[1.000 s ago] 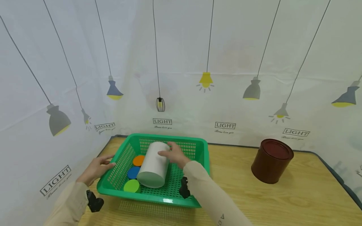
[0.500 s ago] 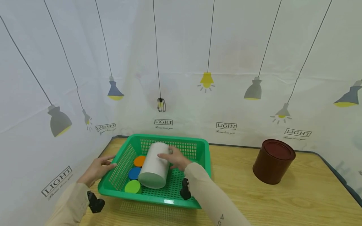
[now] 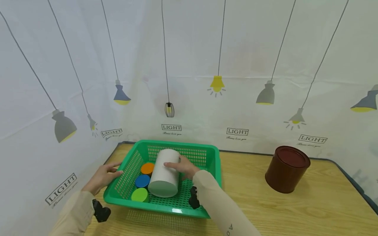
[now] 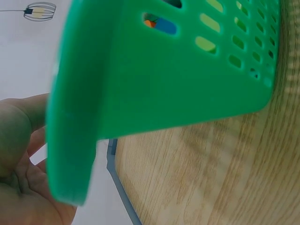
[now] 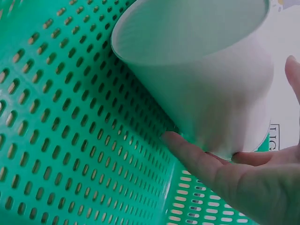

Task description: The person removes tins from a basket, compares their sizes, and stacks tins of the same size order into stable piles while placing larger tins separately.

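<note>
A white cylinder (image 3: 164, 175) lies on its side in a green slotted plastic basket (image 3: 174, 213). At its right side is my right hand (image 3: 185, 165); in the right wrist view the fingers (image 5: 201, 161) are nearly straight and touch its lower side, while the thumb (image 5: 294, 77) stands apart from it. My left hand (image 3: 103, 177) rests on the basket's left rim with thumb and fingertips; the rim hides the fingertips in the left wrist view. Left of the cylinder sit three round coloured pieces: orange (image 3: 147, 168), blue (image 3: 142, 181) and lime green (image 3: 140, 195).
A dark red lidded tin (image 3: 286, 170) stands on the wooden table (image 3: 245, 196), right of the basket. Behind and to the left hangs a white wall sheet (image 3: 192, 98) printed with lamps. Black cameras (image 3: 194, 198) are strapped at both wrists.
The near end of the white cylinder has swung slightly to the right, away from the coloured pieces. My right hand stays beside it, and the left hand keeps its place on the rim.
</note>
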